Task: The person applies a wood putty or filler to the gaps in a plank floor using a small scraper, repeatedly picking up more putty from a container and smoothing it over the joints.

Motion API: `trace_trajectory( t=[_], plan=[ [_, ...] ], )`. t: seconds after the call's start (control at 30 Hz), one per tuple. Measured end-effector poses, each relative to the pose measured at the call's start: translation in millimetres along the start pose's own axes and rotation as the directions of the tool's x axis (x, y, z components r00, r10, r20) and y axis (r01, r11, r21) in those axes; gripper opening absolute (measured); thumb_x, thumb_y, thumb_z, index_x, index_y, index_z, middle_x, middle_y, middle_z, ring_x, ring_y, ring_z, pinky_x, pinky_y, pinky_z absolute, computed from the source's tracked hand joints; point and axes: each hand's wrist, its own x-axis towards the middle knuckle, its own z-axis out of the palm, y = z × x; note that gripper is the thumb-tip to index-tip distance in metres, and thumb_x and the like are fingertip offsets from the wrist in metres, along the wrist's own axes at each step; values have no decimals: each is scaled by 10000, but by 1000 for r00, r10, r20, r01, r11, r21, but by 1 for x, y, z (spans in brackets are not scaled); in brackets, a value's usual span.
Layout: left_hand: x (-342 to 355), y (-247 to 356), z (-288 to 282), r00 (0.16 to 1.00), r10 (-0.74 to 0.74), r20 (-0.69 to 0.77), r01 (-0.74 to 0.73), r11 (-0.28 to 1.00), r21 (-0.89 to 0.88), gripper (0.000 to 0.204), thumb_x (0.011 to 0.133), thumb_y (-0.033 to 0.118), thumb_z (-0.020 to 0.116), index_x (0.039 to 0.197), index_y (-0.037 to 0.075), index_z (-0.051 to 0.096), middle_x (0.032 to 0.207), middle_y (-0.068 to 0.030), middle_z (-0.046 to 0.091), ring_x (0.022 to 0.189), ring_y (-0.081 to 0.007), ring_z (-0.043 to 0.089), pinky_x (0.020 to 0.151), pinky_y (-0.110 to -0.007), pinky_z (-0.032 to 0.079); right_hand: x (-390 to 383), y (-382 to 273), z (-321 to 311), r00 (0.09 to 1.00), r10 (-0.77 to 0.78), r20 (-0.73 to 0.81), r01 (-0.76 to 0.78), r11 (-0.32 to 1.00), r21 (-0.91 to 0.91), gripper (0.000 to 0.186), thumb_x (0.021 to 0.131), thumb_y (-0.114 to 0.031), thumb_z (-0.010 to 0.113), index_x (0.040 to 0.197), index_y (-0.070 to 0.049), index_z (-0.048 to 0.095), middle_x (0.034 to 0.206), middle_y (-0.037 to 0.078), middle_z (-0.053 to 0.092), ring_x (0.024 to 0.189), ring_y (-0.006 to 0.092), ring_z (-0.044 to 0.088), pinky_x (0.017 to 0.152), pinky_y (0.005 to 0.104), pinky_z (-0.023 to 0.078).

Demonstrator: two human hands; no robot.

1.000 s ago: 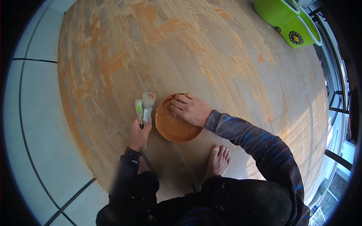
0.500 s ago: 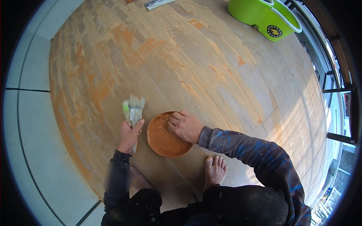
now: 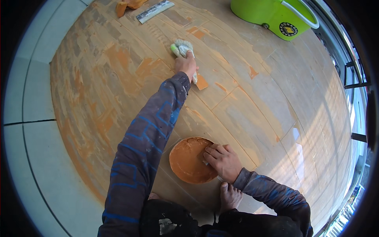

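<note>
My left hand (image 3: pixel 186 65) is stretched far forward over the floor, closed around a paintbrush (image 3: pixel 182 46) with pale, paste-caked bristles. A light green piece sits beside the bristles. Next to that hand is a flat orange patch (image 3: pixel 202 82); I cannot tell whether it is paste or a separate piece. Near my feet stands a round bowl (image 3: pixel 179 173) coated inside with orange-brown paste. My right hand (image 3: pixel 224 161) reaches over its right rim, fingers curled inside, with a small, pale-edged piece partly hidden under the fingertips.
The tiled floor (image 3: pixel 130 94) is streaked with orange and tan paste. A flat metal trowel-like strip (image 3: pixel 155 11) and an orange-smeared item (image 3: pixel 129 5) lie ahead. A green mop bucket (image 3: pixel 272 19) stands at the far right. A pale wall (image 3: pixel 33 158) runs along the left, railings at right.
My left hand has swung forward and right with the brush, from beside the bowl to the floor ahead. My right hand remains at the bowl. The orange patch now shows near the left hand.
</note>
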Motion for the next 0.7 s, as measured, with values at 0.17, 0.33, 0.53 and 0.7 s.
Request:
trace_trajectory(
  t=[0.17, 0.33, 0.53, 0.7],
  plan=[
    [-19, 9, -56, 930, 364, -60, -204, 643, 738, 643, 999, 428, 618, 1315, -121, 508, 1380, -274, 501, 1280, -352, 549, 1024, -434, 479, 10, 4, 0, 1000, -20, -4, 20, 998, 64, 293, 876, -199, 602, 1140, -106, 692, 1223, 30, 677, 1188, 202, 592, 923, 346, 441],
    [-164, -86, -150, 889, 234, 393, -408, 796, 448, 550, 1015, 253, 653, 1479, 27, 463, 1348, -109, 538, 1206, -213, 542, 981, -339, 481, 2, 27, -7, 997, -80, -22, 82, 990, 115, 356, 867, -190, 601, 1201, -90, 673, 1285, 53, 660, 1211, 205, 597, 923, 349, 444],
    [-277, -165, -199, 904, 97, 417, -282, 868, 409, 262, 1033, 135, 564, 1213, -34, 476, 1268, -191, 544, 1113, -276, 575, 968, -391, 468, 20, 23, -4, 945, -319, -73, 325, 941, 96, 380, 860, -199, 607, 1214, -80, 677, 1301, 69, 660, 1230, 217, 599, 947, 352, 457],
    [-296, -164, -170, 907, 161, 389, -233, 961, 147, 269, 1053, 107, 505, 1255, -32, 394, 1197, -207, 550, 1097, -260, 573, 956, -391, 462, 33, 22, -10, 848, -526, -72, 526, 850, -19, 364, 856, -199, 616, 1189, -68, 686, 1264, 72, 672, 1221, 223, 604, 954, 344, 468]
  ],
)
